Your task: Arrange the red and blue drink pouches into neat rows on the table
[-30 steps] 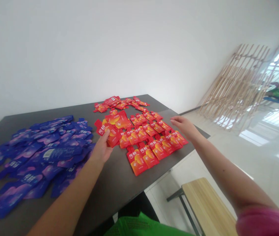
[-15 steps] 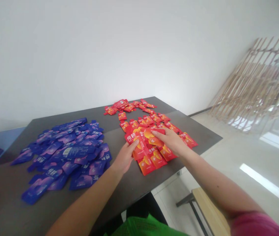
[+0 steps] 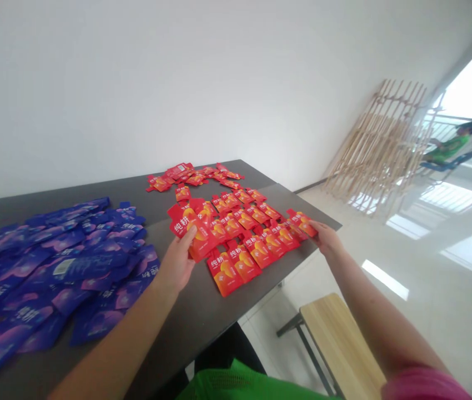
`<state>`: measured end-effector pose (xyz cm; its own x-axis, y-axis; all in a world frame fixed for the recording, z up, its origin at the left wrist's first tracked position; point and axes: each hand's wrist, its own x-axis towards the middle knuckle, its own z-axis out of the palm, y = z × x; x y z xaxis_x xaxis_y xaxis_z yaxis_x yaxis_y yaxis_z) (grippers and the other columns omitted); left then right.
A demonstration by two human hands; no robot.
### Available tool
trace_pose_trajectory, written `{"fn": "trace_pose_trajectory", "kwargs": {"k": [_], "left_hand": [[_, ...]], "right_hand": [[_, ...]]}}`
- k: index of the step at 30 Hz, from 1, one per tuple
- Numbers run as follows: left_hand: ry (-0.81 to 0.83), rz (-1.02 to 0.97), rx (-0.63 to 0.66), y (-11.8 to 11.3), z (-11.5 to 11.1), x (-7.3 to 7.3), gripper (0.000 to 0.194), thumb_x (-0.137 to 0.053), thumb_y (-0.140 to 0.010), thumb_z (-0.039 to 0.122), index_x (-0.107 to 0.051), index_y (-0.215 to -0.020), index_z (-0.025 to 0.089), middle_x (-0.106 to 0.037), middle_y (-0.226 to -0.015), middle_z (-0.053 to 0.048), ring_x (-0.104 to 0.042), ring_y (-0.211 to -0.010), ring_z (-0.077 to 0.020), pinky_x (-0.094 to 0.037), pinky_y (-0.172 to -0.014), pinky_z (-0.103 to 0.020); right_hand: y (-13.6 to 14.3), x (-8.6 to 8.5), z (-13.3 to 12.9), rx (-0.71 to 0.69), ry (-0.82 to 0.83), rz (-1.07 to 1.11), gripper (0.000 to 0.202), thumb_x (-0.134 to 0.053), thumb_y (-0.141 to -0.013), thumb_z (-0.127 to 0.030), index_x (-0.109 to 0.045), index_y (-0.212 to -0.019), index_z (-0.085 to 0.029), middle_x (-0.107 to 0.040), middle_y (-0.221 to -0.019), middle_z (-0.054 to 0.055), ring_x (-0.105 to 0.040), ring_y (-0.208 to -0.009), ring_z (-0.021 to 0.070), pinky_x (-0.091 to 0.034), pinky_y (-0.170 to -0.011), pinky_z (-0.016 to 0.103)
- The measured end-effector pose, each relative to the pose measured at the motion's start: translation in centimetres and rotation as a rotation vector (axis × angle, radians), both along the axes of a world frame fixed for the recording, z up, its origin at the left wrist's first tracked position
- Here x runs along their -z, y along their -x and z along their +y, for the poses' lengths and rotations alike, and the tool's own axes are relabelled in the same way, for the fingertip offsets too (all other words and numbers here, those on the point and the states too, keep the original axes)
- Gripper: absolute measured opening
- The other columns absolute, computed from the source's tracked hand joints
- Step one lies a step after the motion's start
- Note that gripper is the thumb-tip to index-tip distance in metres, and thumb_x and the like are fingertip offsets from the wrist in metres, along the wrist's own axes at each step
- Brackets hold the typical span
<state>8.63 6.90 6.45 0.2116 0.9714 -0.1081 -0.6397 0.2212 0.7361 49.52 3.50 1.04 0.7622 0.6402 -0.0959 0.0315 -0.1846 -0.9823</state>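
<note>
Red pouches (image 3: pixel 244 264): laid in close rows on grey table (image 3: pixel 196 311), blue pouches (image 3: pixel 86 266) to left
Left hand (image 3: pixel 177 264): clamped on red stack (image 3: pixel 196 233)
Right hand (image 3: pixel 326 239): clamped on end pouch (image 3: pixel 301 223)
Risk: row could be skewed if neighbours are snagged; stack could be spilled by loosened grip

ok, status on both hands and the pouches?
Left hand holds red pouches. Right hand pinches red pouch at front row's right end. Blue pouch heap left of the red rows, not between hands.
</note>
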Motion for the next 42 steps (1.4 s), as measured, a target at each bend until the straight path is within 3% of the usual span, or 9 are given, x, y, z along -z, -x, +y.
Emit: {"fn": "trace_pose_trajectory", "kwargs": {"k": [4, 11, 22, 29, 32, 34, 38, 40, 42], "left_hand": [[0.020, 0.030, 0.006, -0.2, -0.1, 0.6, 0.022, -0.066, -0.085, 0.019, -0.068, -0.106, 0.014, -0.075, -0.098, -0.008, -0.072, -0.093, -0.0230, -0.060, -0.083, -0.033], [0.030, 0.032, 0.007, -0.1, -0.2, 0.7, 0.028, -0.069, -0.083, 0.020, -0.067, -0.111, 0.016, -0.075, -0.099, -0.008, -0.071, -0.096, -0.0242, -0.059, -0.085, -0.034], [0.054, 0.071, 0.015, -0.3, -0.2, 1.1, 0.025, -0.069, -0.083, 0.022, -0.068, -0.107, 0.016, -0.075, -0.099, -0.008, -0.072, -0.094, -0.0230, -0.060, -0.081, -0.033], [0.044, 0.053, 0.005, -0.3, -0.4, 0.9, 0.023, -0.069, -0.083, 0.021, -0.068, -0.105, 0.016, -0.074, -0.100, -0.007, -0.071, -0.095, -0.0229, -0.059, -0.082, -0.032], [0.053, 0.060, 0.005, -0.4, -0.3, 1.1, 0.023, -0.068, -0.083, 0.022, -0.068, -0.106, 0.017, -0.074, -0.102, -0.007, -0.071, -0.096, -0.0226, -0.058, -0.083, -0.032], [0.045, 0.061, 0.018, -0.5, -0.5, 1.2, 0.026, -0.069, -0.083, 0.024, -0.067, -0.107, 0.017, -0.074, -0.104, -0.007, -0.070, -0.097, -0.0227, -0.057, -0.086, -0.033], [0.050, 0.089, 0.037, -1.0, -1.5, 1.2, 0.035, -0.073, -0.079, 0.030, -0.066, -0.111, 0.017, -0.073, -0.107, -0.009, -0.070, -0.097, -0.0240, -0.055, -0.089, -0.039], [0.054, 0.119, 0.042, -1.4, -2.3, 1.3, 0.038, -0.074, -0.078, 0.032, -0.065, -0.111, 0.017, -0.072, -0.108, -0.010, -0.070, -0.097, -0.0247, -0.054, -0.091, -0.040], [0.035, 0.130, 0.049, -1.9, -3.0, 1.5, 0.038, -0.074, -0.078, 0.032, -0.065, -0.112, 0.017, -0.072, -0.110, -0.010, -0.069, -0.100, -0.0247, -0.052, -0.093, -0.040]], "right_hand": [[-0.2, 2.3, -0.3, 0.009, 0.061, -0.058, 0.029, -0.069, -0.069, -0.039, -0.066, -0.090, -0.019, -0.072, -0.076, 0.006, -0.067, -0.070, 0.0198, -0.056, -0.058, 0.028], [-0.4, 3.3, 0.4, -0.072, 0.169, -0.238, 0.040, -0.070, -0.069, -0.042, -0.069, -0.099, -0.016, -0.074, -0.088, 0.009, -0.068, -0.079, 0.0216, -0.054, -0.068, 0.029], [0.0, 3.1, -0.3, -0.170, 0.319, -0.509, 0.032, -0.064, -0.075, -0.045, -0.075, -0.092, -0.020, -0.074, -0.092, 0.009, -0.066, -0.086, 0.0241, -0.048, -0.079, 0.033], [0.8, 1.8, -0.6, -0.086, 0.328, -0.670, 0.043, -0.058, -0.081, -0.048, -0.072, -0.103, -0.014, -0.070, -0.096, 0.015, -0.062, -0.091, 0.0275, -0.046, -0.085, 0.039], [3.2, -0.5, -1.1, -0.058, 0.177, -0.815, 0.044, -0.058, -0.082, -0.049, -0.070, -0.105, -0.014, -0.066, -0.101, 0.016, -0.058, -0.091, 0.0263, -0.044, -0.090, 0.040], [6.3, -2.7, -1.6, -0.111, 0.013, -0.885, 0.041, -0.059, -0.082, -0.049, -0.070, -0.104, -0.016, -0.065, -0.102, 0.015, -0.058, -0.083, 0.0234, -0.045, -0.086, 0.039], [14.9, -6.5, -3.0, -0.507, -0.124, -0.642, 0.036, -0.059, -0.082, -0.050, -0.069, -0.101, -0.021, -0.068, -0.097, 0.008, -0.061, -0.086, 0.0219, -0.047, -0.081, 0.036], [19.1, -6.9, -3.6, -0.752, -0.062, -0.451, 0.036, -0.058, -0.084, -0.049, -0.067, -0.107, -0.022, -0.069, -0.093, 0.005, -0.062, -0.087, 0.0203, -0.048, -0.079, 0.034], [22.4, -6.2, -3.6, -0.898, -0.009, -0.311, 0.039, -0.061, -0.082, -0.048, -0.064, -0.111, -0.021, -0.067, -0.084, 0.002, -0.062, -0.079, 0.0185, -0.047, -0.072, 0.032]]}}
